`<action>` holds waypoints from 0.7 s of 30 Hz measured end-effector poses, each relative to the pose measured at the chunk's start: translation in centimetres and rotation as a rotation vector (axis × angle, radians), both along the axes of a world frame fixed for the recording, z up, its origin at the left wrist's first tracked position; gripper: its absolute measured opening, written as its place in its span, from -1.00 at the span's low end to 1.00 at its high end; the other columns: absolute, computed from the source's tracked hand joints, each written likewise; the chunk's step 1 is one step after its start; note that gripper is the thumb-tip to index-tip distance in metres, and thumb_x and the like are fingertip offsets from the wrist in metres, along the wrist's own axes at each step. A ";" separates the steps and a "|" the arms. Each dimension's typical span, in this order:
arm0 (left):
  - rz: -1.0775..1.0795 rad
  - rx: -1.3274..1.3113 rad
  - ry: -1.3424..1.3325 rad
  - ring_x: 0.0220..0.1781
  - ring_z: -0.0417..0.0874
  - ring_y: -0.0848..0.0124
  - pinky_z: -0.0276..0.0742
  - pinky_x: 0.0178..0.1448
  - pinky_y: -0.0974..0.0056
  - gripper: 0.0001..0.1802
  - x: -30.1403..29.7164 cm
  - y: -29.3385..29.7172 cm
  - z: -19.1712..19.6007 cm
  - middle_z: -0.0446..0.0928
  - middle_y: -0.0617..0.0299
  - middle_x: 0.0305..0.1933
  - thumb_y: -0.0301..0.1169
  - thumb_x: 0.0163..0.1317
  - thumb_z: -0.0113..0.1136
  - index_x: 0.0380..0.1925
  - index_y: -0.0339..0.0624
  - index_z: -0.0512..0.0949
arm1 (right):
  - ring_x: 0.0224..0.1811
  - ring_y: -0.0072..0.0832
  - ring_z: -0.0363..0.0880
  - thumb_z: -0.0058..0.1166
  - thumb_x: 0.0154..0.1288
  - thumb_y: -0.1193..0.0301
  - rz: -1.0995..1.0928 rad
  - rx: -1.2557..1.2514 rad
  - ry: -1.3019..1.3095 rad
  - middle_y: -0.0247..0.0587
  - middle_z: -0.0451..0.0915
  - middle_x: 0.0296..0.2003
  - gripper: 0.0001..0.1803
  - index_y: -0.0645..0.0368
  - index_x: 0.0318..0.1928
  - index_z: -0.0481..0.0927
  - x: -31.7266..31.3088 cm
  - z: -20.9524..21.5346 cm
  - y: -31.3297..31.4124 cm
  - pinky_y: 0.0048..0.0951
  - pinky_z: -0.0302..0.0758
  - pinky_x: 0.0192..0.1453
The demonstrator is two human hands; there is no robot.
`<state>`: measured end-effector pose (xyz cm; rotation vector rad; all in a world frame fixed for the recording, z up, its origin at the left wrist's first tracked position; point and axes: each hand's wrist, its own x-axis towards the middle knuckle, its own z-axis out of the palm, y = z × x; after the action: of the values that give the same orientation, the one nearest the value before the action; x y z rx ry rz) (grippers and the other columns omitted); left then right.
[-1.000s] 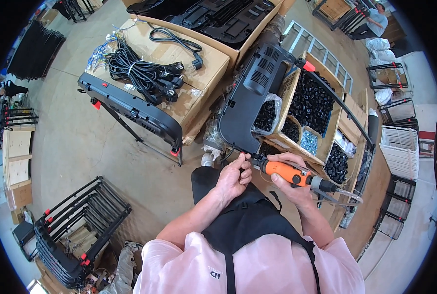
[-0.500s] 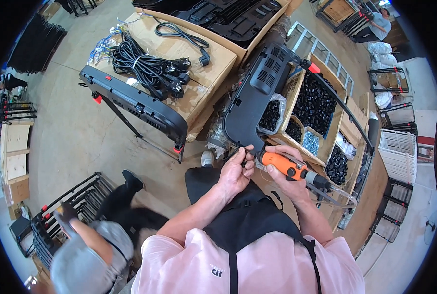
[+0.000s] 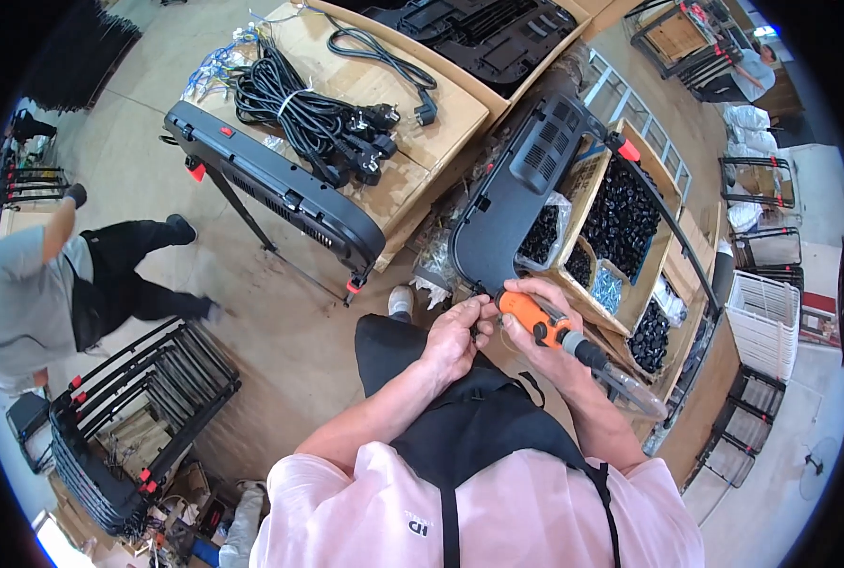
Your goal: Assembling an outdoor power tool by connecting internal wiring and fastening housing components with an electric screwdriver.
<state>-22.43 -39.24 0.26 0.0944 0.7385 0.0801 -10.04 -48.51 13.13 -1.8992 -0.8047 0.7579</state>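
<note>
Workshop floor, a person [image 3: 34, 284] bending at its left edge. Left hand [image 3: 455, 333] pinches the black panel's [image 3: 516, 204] lower edge; right hand [image 3: 540, 327], just beside, grips an orange screwdriver [image 3: 545, 324] against it. Bins [image 3: 621, 218] behind.

Single head view, fisheye, looking steeply down from above the person. Hands [image 3: 497, 331] close, near centre; floor [image 3: 138, 170] left, crates [image 3: 630, 237] far right. Straight edges bend at rim.
</note>
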 end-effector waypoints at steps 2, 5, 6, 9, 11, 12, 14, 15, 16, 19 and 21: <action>-0.006 -0.018 0.004 -0.37 0.54 0.55 0.44 -0.34 0.40 -0.74 -0.1 0.4 -0.2 0.71 0.32 -0.21 -0.23 0.68 0.05 0.03 -0.12 0.63 | 0.20 -0.39 0.70 0.36 0.31 0.57 0.016 0.020 -0.022 -0.04 0.67 0.24 -0.53 0.20 0.21 0.57 0.1 -0.2 0.7 -0.32 0.62 0.31; -0.020 -0.035 0.010 -0.38 0.54 0.56 0.43 -0.33 0.41 -0.74 -0.1 0.6 -0.3 0.69 0.37 -0.25 -0.19 0.67 0.08 -0.02 -0.09 0.65 | 0.21 -0.37 0.70 0.37 0.30 0.56 0.060 0.043 -0.096 -0.01 0.66 0.26 -0.56 0.20 0.17 0.59 0.2 -0.3 1.0 -0.30 0.62 0.31; -0.019 -0.036 0.009 -0.38 0.54 0.56 0.43 -0.33 0.41 -0.74 -0.2 0.7 -0.3 0.69 0.37 -0.25 -0.19 0.67 0.08 -0.02 -0.09 0.65 | 0.21 -0.35 0.70 0.38 0.29 0.55 0.089 0.046 -0.144 0.01 0.66 0.27 -0.57 0.21 0.15 0.60 0.2 -0.3 1.0 -0.29 0.62 0.32; -0.054 -0.036 -0.001 -0.40 0.53 0.56 0.42 -0.33 0.41 -0.72 -0.3 1.1 -0.1 0.66 0.40 -0.29 -0.13 0.65 0.12 -0.03 -0.06 0.66 | 0.23 -0.30 0.71 0.41 0.27 0.52 0.105 0.035 -0.171 0.04 0.66 0.28 -0.57 0.21 0.13 0.61 0.2 -0.4 0.9 -0.26 0.61 0.34; -0.061 -0.060 0.009 -0.41 0.51 0.55 0.40 -0.34 0.41 -0.69 -0.3 1.3 -0.4 0.64 0.43 -0.32 -0.08 0.63 0.14 -0.05 -0.05 0.66 | 0.22 -0.31 0.71 0.42 0.27 0.51 0.052 0.019 -0.064 0.03 0.66 0.28 -0.56 0.21 0.14 0.61 0.3 -0.3 1.2 -0.27 0.62 0.34; -0.061 -0.059 0.009 -0.41 0.51 0.55 0.40 -0.34 0.41 -0.69 -0.4 1.4 -0.5 0.64 0.43 -0.32 -0.08 0.63 0.14 -0.05 -0.05 0.66 | 0.22 -0.31 0.71 0.42 0.27 0.51 0.052 0.020 -0.064 0.03 0.66 0.28 -0.56 0.21 0.14 0.61 0.3 -0.4 1.3 -0.27 0.62 0.34; -0.058 -0.086 0.052 -0.41 0.51 0.54 0.39 -0.34 0.39 -0.69 -0.4 1.5 -0.5 0.61 0.44 -0.35 -0.07 0.62 0.14 -0.07 -0.05 0.66 | 0.21 -0.35 0.71 0.41 0.29 0.53 0.082 0.003 -0.113 0.00 0.67 0.27 -0.55 0.20 0.17 0.60 0.3 -0.4 1.4 -0.28 0.62 0.32; -0.058 -0.086 0.051 -0.41 0.51 0.54 0.39 -0.34 0.39 -0.69 -0.3 1.6 -0.6 0.61 0.44 -0.35 -0.07 0.62 0.14 -0.07 -0.05 0.66 | 0.21 -0.35 0.71 0.41 0.29 0.53 0.082 0.003 -0.113 0.00 0.67 0.27 -0.55 0.20 0.17 0.60 0.4 -0.1 1.4 -0.28 0.62 0.32; -0.051 -0.092 0.041 -0.40 0.51 0.53 0.39 -0.34 0.39 -0.69 -0.3 1.8 -0.7 0.60 0.44 -0.35 -0.07 0.62 0.15 -0.07 -0.04 0.66 | 0.18 -0.38 0.73 0.42 0.28 0.53 0.037 -0.013 -0.093 -0.03 0.69 0.25 -0.55 0.19 0.16 0.62 0.3 0.6 1.7 -0.34 0.64 0.29; -0.025 -0.121 0.024 -0.38 0.51 0.52 0.40 -0.35 0.39 -0.70 0.0 2.3 -0.6 0.59 0.42 -0.34 -0.08 0.61 0.16 -0.08 -0.06 0.65 | 0.17 -0.38 0.74 0.42 0.28 0.54 -0.040 0.000 -0.033 -0.06 0.71 0.20 -0.50 0.20 0.22 0.60 0.6 1.0 1.1 -0.35 0.65 0.31; -0.014 -0.147 0.015 -0.37 0.51 0.52 0.41 -0.35 0.39 -0.71 0.5 2.8 0.0 0.59 0.40 -0.33 -0.10 0.61 0.16 -0.09 -0.07 0.65 | 0.21 -0.32 0.73 0.41 0.28 0.56 -0.059 0.160 0.013 -0.04 0.71 0.18 -0.46 0.24 0.25 0.54 1.1 1.8 0.8 -0.28 0.62 0.37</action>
<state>-21.92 -36.47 0.27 -0.0401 0.7564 0.0118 -8.94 -47.67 14.96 -1.7660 -0.7746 0.6496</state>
